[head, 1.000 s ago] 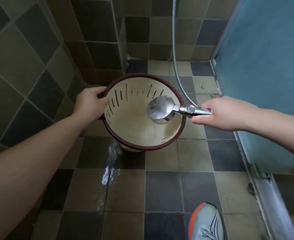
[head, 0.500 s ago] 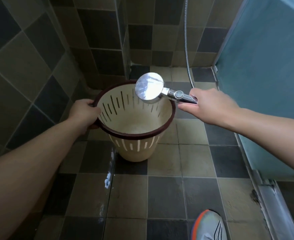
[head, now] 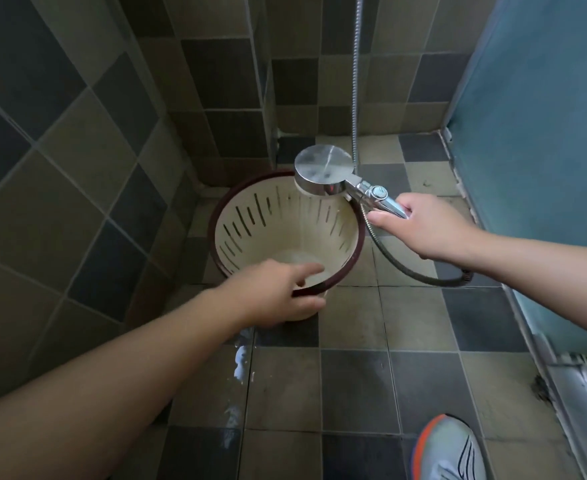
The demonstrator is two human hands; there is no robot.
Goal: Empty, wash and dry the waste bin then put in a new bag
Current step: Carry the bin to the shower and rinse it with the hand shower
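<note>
- One tiled floor (head: 354, 386) carries everything; a grey-and-orange shoe (head: 449, 448) shows at the near edge.
- Cream slotted waste bin (head: 285, 233) with a dark red rim stands in the corner, some water pooled inside.
- Left hand (head: 271, 296) grips the near rim, fingers curled over it.
- Right hand (head: 427, 226) holds the chrome shower head (head: 323, 174) over the far rim.
- Washing seems in hand; next likely needs tipping the water out.

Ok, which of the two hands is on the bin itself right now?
The left hand, pinching the near side of the bin's dark red rim, fingers inside and thumb outside. The right hand is off the bin, holding the shower head by its handle over the far rim.
</note>
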